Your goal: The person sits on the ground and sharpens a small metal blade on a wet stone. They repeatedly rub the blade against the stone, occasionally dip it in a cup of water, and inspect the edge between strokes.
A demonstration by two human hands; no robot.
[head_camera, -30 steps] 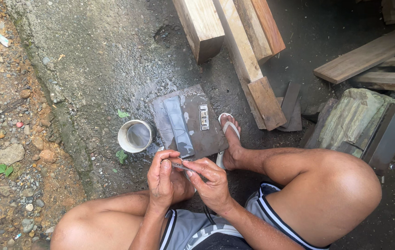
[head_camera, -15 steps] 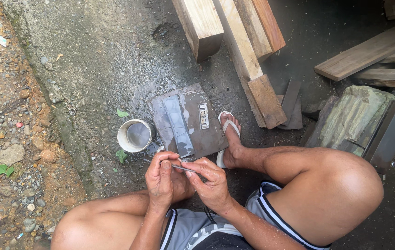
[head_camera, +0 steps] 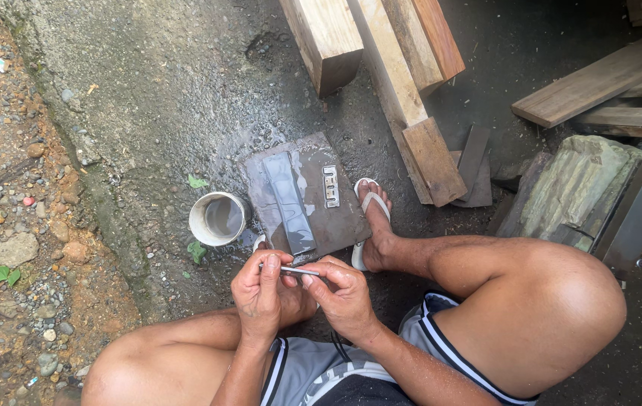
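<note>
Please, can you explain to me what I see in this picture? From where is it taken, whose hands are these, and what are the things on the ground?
The picture comes from a camera worn on a person's head, looking down at their own lap and bare hands. The person squats on wet concrete ground. The left hand and the right hand together hold a thin metal blade between the fingers. Just ahead lies a wet grey slab with a long dark sharpening stone on it. Beside it, on the left, stands a small white cup. A sandalled foot rests beside the slab's right edge. Wooden planks lie further away.
</note>
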